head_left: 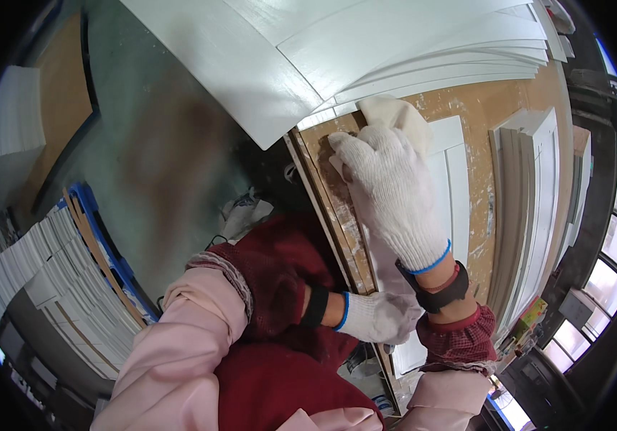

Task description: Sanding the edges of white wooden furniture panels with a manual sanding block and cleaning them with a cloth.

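Observation:
My right hand, in a white knit glove with a blue cuff, is closed with its fingers curled on a pale cloth. The cloth bunches up beyond the knuckles, and the hand rests at the worn, paint-marked edge of a wooden worktable. Nearer to me, my left hand, gloved the same way, is closed at the table's near edge. What its fingers hold is hidden. Under and beside my right hand lies a white framed panel, partly covered by my arm.
White panels are stacked at the table's far end, one corner jutting out left. More panels lean along the right side. Strips are piled at lower left beside a blue frame. A blurred brown shape crosses the green floor.

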`<act>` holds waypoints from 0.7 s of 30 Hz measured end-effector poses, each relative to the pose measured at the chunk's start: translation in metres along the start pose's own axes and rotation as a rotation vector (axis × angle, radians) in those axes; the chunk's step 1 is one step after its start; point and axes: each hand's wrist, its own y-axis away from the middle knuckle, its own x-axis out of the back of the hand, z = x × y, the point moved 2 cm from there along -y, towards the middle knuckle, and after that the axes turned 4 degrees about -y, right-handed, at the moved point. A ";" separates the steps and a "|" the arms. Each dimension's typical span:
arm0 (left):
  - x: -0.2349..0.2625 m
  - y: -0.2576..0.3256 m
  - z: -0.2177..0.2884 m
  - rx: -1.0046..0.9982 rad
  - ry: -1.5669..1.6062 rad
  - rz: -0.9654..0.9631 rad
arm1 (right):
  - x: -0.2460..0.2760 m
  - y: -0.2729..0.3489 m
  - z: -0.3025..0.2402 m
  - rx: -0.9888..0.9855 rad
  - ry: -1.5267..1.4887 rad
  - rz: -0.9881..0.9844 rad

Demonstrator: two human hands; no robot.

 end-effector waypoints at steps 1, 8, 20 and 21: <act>0.001 0.002 -0.001 0.015 0.079 0.051 | 0.000 0.001 0.000 0.014 0.015 -0.001; 0.022 -0.005 -0.013 0.090 0.473 -0.081 | 0.004 0.013 -0.001 0.119 -0.005 0.076; 0.028 0.000 -0.019 0.248 0.707 -0.301 | -0.003 0.009 -0.007 0.029 0.073 0.080; 0.025 0.002 -0.016 0.227 0.731 -0.331 | -0.001 0.007 -0.006 0.011 0.032 0.075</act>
